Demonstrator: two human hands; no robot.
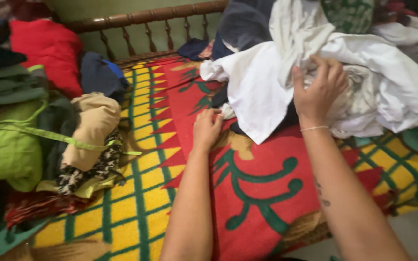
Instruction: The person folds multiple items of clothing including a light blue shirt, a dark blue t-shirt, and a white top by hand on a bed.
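Observation:
My right hand (318, 89) grips a fold of a white garment (262, 82) in a heap of unfolded clothes at the upper right. My left hand (207, 128) rests fingers-down on the red, green and yellow patterned blanket (247, 193), just touching the lower edge of the white cloth. A thin bracelet circles my right wrist. More white fabric (397, 87) lies bunched behind my right hand.
Folded and rolled clothes are stacked at the left: a green piece (6, 150), a beige roll (95, 125), red fabric (49, 48), a dark blue item (100, 75). A wooden spindle bed rail (146, 19) runs along the back. Dark garments (243, 24) top the heap.

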